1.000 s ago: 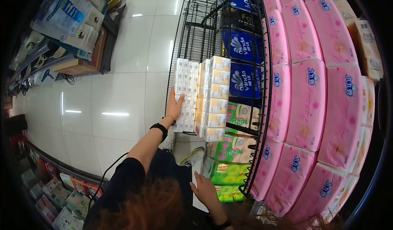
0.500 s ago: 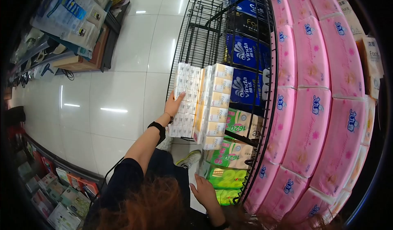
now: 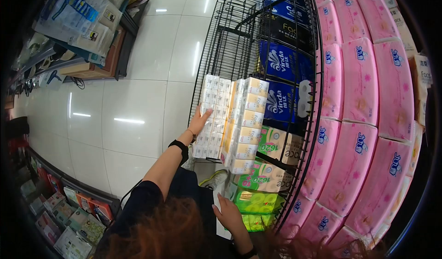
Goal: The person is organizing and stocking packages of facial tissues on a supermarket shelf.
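My left hand (image 3: 199,121), with a black band on its wrist, rests on the left edge of a bundle of small white tissue packs (image 3: 212,127). Its thumb lies on top of the packs; the other fingers are partly hidden along the side. Beside this bundle stands a row of white and peach "Face" tissue packs (image 3: 249,125), untouched by either hand. Both stacks sit at the near end of a black wire rack (image 3: 225,42). Lower down, my right hand (image 3: 230,215) hangs with fingers apart and nothing in it, left of green tissue packages (image 3: 258,201).
Blue Vinda packages (image 3: 281,61) line the lower shelf behind the wires. Large pink tissue packages (image 3: 361,84) are piled along the right. Tiled floor (image 3: 133,102) lies to the left, with a merchandise shelf (image 3: 113,51) beyond. Books or booklets (image 3: 76,213) stand at lower left. A shoe (image 3: 214,179) shows below the rack.
The view has shifted slightly, so the rack and pink packages appear further right. My left hand stays against the white tissue packs, and my right hand keeps nearly the same pose.
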Tool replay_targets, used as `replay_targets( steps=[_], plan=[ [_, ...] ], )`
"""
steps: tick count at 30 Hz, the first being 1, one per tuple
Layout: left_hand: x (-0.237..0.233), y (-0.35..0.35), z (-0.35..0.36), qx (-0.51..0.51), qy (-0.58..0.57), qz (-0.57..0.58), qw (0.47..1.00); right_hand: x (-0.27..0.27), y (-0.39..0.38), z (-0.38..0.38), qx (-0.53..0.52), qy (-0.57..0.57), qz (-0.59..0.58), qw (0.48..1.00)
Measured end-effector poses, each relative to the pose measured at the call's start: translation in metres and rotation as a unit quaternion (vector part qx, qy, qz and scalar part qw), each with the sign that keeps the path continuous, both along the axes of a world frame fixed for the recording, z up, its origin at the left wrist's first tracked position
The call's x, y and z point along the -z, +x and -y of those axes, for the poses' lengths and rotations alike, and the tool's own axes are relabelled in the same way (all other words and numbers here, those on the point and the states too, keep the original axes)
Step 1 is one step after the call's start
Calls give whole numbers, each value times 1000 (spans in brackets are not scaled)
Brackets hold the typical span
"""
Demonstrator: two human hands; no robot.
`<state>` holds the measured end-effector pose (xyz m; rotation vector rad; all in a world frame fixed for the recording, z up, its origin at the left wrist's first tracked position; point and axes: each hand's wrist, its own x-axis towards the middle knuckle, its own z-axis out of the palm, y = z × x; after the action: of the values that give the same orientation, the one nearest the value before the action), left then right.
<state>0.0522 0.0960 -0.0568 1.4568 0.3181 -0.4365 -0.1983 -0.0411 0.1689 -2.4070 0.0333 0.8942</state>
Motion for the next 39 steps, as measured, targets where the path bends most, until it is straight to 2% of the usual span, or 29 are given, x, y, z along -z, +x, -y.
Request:
replay_targets(
  steps=[10,12,17,19,20,23,28,30,36,39],
  plan=[
    [-15,-1,8,-41,-26,8,999,-4,-4,9,36,20,-12,999],
    [-20,-2,8,-42,75,2,996,-4,-7,10,38,16,-1,999],
    [-20,-4,5,-12,125,32,992,-3,-13,14,50,3,-8,999],
    [-24,-7,8,-59,206,71,974,-1,-12,18,56,5,-6,998],
    [-27,-14,7,-55,176,56,981,1,-11,19,56,2,-12,998],
    [-30,-41,4,-11,207,60,976,11,-10,20,69,9,-14,997],
    [-21,-69,1,-30,185,13,982,33,-5,24,115,71,-8,991],
    [-21,-70,1,-33,193,9,981,36,0,25,187,129,-83,970],
    [-46,-63,-4,18,172,-45,984,37,7,24,147,73,-73,984],
    [-38,-64,-9,25,151,-11,988,40,8,19,128,63,-91,986]
  ],
)
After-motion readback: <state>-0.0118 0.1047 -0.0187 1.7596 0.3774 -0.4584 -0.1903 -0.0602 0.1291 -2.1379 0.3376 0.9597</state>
